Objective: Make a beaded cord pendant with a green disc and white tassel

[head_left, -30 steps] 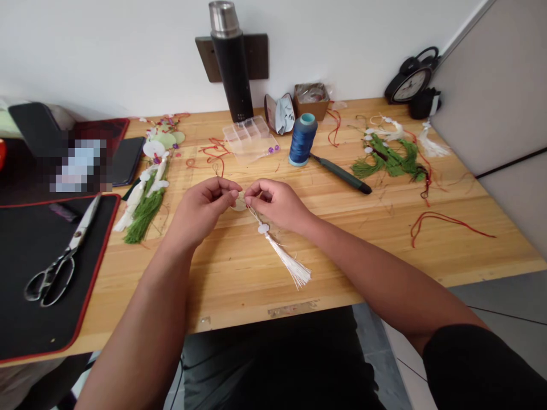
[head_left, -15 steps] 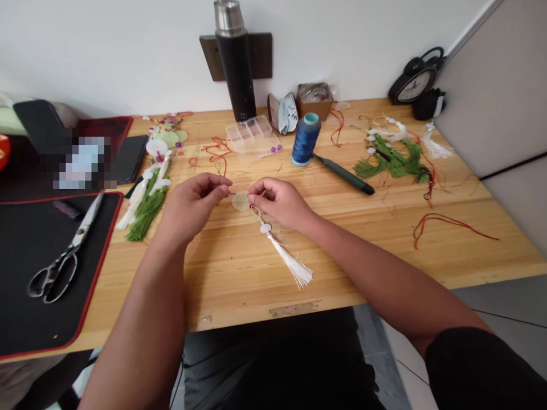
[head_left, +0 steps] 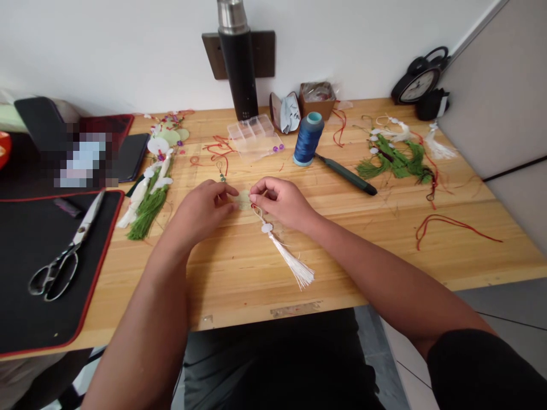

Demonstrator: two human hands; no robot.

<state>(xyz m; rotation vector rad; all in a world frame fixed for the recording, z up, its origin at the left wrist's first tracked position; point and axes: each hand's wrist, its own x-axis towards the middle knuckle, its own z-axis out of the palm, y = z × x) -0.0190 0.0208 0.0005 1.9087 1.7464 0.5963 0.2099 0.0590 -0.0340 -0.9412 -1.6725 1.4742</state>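
Observation:
A pale green disc lies just above the table between my hands. My right hand pinches its right edge between thumb and fingers. From there a white tassel hangs on a looped cord and rests on the wood, with a small white bead at its top and a bit of red cord near the fingers. My left hand is at the disc's left edge, thumb and forefinger apart; whether they touch it I cannot tell. Just beyond that hand lies a small looped string with green beads.
A blue thread spool and a dark green pen-like tool lie beyond my right hand. Behind are a clear compartment box and a black flask. Green and white tassels and scissors are leftward; green tassels lie rightward.
My left hand's finger and thumb have parted from a pinch and moved slightly right, closer to the disc. The green-beaded string now shows more beyond it. My right hand keeps its pinch.

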